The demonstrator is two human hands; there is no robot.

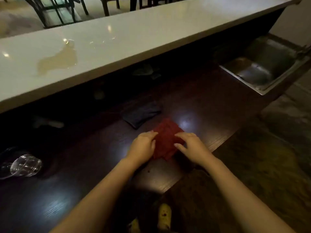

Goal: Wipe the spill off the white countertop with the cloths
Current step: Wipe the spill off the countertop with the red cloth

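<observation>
A folded red cloth [165, 137] lies on the dark wooden lower counter [87, 165]. My left hand [143, 147] rests on its left edge and my right hand [191, 147] on its right edge, fingers curled onto the fabric. Just beyond it lies a dark folded cloth [141, 114]. The raised white countertop [134, 39] runs across the back, and a brownish spill [58, 62] pools on its left part, with a few drops farther right.
A crumpled clear plastic bottle [25, 165] lies at the left on the dark counter. A steel sink [265, 64] sits at the right. Dark chairs [57, 9] stand beyond the white countertop. My feet in yellow slippers [164, 216] show below.
</observation>
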